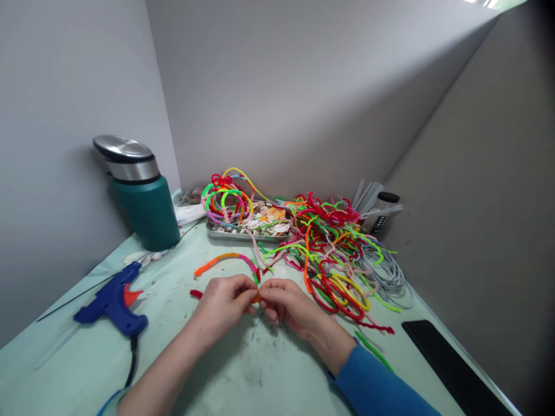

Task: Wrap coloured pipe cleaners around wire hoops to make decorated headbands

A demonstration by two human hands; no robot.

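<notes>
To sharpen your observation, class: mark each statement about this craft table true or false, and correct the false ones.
1. The left hand and the right hand both pinch one end of the multi-coloured pipe cleaner. True.
2. The glue gun is red. False: its body is blue.
3. The flask stands right of the tray. False: it stands to the left of it.
4. A loose pile of pipe cleaners lies right of the hands. True.

Right hand [288, 303]: bright blue long sleeve [381, 387] down to wrist, plain smooth fabric. Left hand [223, 300]: forearm [169, 370] uncovered, thin blue edge [110, 398] near elbow.
</notes>
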